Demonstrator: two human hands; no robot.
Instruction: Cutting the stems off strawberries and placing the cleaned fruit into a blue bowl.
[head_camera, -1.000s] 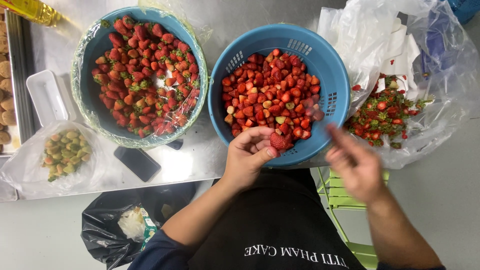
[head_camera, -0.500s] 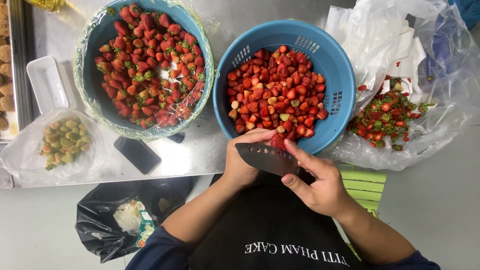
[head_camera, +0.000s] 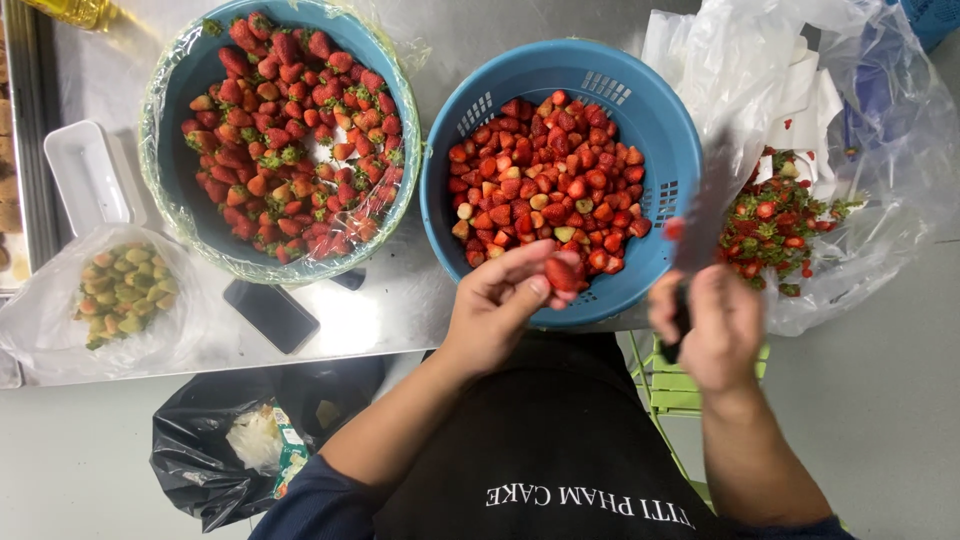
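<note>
Left hand pinches 1 trimmed strawberry over near rim of blue colander (full of cut berries), right hand clenched on blurred knife beside it, near scraps pile.

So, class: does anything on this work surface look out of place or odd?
A dark phone lies on the metal table right beside the film-lined bowl of strawberries, an odd spot amid food. Otherwise orderly: left hand holds a strawberry, right hand a knife.
</note>
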